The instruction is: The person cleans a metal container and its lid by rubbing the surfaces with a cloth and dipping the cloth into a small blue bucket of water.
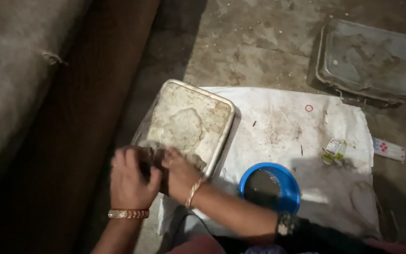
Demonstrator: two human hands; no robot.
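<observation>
White woven sheet [278, 127], crumpled and stained, spread flat over the rough concrete floor [259, 37] across the centre and right of the frame, apparently to keep the work off the dirt; a rectangular clear-lidded container [370, 61], dusty, sits apart at upper right. Rectangular metal tray [212, 113], rounded corners, crusted pale and mottled, lies centre-left on the sheet's edge, its near end at the hands; a round blue-rimmed sieve [271, 186] stands lower centre, just beside the right forearm. Left hand [130, 176] and right hand [179, 171], both bangled, curl together around a grey clay-like lump [153, 153] at the tray's near edge, fingers closed on it, seemingly pressing it.
</observation>
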